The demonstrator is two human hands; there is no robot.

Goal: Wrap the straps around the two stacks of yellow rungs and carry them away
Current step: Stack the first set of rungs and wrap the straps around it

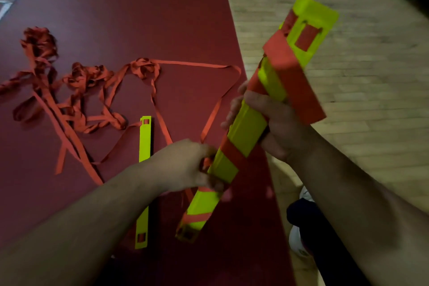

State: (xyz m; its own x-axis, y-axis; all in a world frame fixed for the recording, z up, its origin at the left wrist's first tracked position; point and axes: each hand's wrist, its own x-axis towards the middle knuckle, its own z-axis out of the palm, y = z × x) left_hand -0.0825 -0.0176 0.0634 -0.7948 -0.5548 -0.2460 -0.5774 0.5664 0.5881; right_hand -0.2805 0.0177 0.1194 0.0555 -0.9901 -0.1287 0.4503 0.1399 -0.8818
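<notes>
Where the two bare forearms reach in from the near side, a white shoe (296, 239) shows low on the right, just off the mat's right edge. The left hand (185, 165) has its fingers curled, pinching a bit of orange strap (285, 62) against the lower side of the held stack (246, 132) of yellow rungs. That stack is off the ground, slanting from near-left up to far-right over the right edge of the red mat (139, 18), with the strap crossing it in several bands. The right hand (276, 123) is clenched round its middle. The other yellow stack (145, 139) lies flat on the mat, partly under the left forearm. Farther left, loose straps (88, 76) sprawl in tangles towards the mat's left edge. Wooden floor (348, 76) runs beyond on the right.
</notes>
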